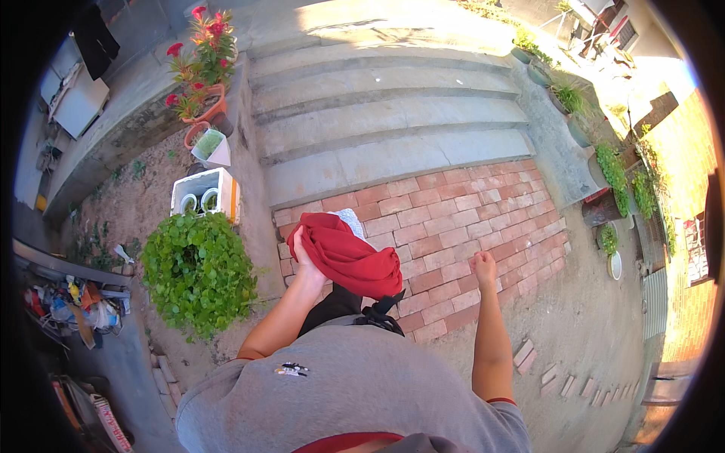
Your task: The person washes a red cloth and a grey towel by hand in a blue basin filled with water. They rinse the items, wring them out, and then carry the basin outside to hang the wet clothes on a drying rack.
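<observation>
My left hand (303,255) grips a bundled red cloth (351,260) in front of my waist, its folds hanging toward the right. Behind the cloth's upper edge shows a piece of something white and pale blue (350,220); whether I hold it too, I cannot tell. Out to the right, over the brick paving (445,226), my right hand (483,266) is closed with its fingers curled in, and nothing shows in it. It is well apart from the cloth.
Broad concrete steps (385,113) rise ahead. On the left stand a bushy green plant (198,275), a white foam box (219,189) and potted red flowers (208,72). Loose bricks (524,355) lie on the ground at right, with planters (612,177) along that side.
</observation>
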### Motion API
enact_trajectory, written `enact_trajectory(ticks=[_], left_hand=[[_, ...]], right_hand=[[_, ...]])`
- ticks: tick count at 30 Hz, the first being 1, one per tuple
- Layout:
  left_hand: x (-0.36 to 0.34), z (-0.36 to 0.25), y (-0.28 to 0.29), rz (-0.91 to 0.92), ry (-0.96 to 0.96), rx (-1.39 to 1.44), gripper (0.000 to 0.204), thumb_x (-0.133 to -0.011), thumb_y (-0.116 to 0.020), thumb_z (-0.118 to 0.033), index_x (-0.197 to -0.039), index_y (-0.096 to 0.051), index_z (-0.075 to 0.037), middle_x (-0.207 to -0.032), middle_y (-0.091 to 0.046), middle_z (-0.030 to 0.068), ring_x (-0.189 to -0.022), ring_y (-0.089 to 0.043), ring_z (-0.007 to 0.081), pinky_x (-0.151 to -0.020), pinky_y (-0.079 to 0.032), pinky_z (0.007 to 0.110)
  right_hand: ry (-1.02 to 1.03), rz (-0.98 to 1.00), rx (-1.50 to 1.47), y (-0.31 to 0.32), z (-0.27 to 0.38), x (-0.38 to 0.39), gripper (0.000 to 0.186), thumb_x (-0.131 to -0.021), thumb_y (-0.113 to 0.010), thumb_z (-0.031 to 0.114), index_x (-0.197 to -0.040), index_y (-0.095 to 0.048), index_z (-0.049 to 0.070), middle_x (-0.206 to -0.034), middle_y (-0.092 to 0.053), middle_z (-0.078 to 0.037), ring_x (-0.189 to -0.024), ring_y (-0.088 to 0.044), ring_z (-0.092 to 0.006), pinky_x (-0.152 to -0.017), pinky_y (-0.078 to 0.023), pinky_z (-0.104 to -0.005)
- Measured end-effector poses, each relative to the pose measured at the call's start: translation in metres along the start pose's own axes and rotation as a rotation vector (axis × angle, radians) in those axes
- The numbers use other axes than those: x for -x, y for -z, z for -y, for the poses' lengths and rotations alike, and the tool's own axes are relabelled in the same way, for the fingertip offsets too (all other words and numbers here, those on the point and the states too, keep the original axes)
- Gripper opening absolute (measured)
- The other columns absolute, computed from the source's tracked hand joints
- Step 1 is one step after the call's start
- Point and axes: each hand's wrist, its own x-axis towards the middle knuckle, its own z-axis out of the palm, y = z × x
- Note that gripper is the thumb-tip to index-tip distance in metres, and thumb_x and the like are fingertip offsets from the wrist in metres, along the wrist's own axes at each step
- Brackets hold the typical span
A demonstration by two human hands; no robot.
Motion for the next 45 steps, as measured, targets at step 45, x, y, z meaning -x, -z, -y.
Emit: enact_trajectory(ticks=[45], left_hand=[[-0.843, -0.463, -0.618, -0.079, -0.432, 0.199, 0.049, -0.089, -0.039, -0.047, -0.120, -0.053, -0.011, -0.118, -0.057, 0.0080, -0.109, -0.054, 0.0278, -0.095, -0.042, 0.044]], right_hand=[[-0.660, 1.199, -0.049, -0.626, 0.808, -0.765, 0.059, -0.091, -0.038, 0.060, -0.121, -0.051, 0.010, -0.112, -0.059, -0.009, -0.097, -0.060, -0.0209, -0.077, -0.050, -0.0350]])
